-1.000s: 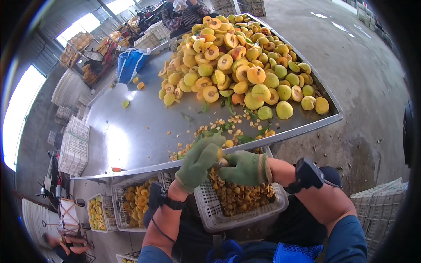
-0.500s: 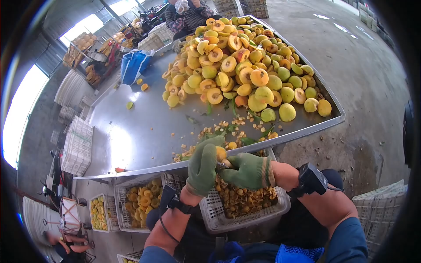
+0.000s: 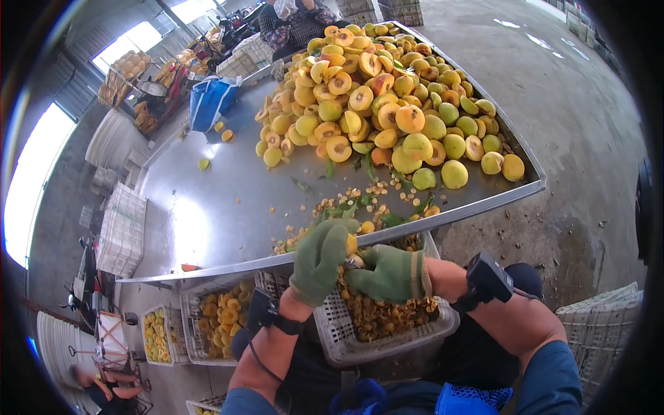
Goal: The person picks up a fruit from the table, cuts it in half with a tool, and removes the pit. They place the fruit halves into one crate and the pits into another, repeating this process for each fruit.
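Observation:
Both hands wear green gloves and meet at the near edge of the metal table [image 3: 228, 187]. My left hand [image 3: 322, 261] is wrapped round a yellow fruit half [image 3: 351, 244], which shows only in part. My right hand [image 3: 387, 271] is closed, its fingertips against the fruit, on a small tool [image 3: 355, 261] with a metallic part; most of it is hidden. Below my hands is a white basket [image 3: 387, 351] of brownish fruit scraps [image 3: 387, 319]. Beyond them, pits and leaves [image 3: 346, 204] lie on the table in front of a large heap of halved yellow fruit [image 3: 366, 97].
Baskets of fruit halves [image 3: 225, 319] [image 3: 158, 337] stand on the floor at the lower left. A blue bag [image 3: 211, 104] rests on the table's far left. A person [image 3: 297, 24] sits behind the table, another person [image 3: 104, 387] at the lower left. Stacked crates [image 3: 598, 325] stand at right.
My left hand has tilted and shifted slightly left and down. The fruit half between my hands shows less and has moved a little to the right.

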Demonstrator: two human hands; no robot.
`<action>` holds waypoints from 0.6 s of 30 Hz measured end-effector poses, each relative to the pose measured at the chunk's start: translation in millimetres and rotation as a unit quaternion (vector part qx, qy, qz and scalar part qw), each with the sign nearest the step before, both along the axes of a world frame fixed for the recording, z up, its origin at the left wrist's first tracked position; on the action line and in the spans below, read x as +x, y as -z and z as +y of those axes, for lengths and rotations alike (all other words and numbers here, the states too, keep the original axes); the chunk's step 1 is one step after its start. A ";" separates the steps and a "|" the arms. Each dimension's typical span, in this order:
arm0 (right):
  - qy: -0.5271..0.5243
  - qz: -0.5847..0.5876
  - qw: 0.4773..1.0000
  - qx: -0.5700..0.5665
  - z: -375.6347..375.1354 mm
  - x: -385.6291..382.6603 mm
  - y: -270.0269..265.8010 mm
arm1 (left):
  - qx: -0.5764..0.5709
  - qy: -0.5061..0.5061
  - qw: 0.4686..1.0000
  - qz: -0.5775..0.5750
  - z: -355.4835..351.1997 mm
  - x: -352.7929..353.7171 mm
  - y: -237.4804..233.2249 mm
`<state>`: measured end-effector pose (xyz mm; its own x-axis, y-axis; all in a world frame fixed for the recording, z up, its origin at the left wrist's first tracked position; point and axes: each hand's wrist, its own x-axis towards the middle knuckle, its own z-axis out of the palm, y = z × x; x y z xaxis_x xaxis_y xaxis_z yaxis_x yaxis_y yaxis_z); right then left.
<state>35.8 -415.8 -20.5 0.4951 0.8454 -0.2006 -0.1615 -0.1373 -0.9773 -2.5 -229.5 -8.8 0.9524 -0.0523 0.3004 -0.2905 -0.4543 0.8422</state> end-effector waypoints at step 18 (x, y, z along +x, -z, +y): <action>-0.247 0.514 0.790 0.223 -1.2 1.0 21.4 | -0.206 0.004 0.978 0.037 -11.3 -4.3 21.8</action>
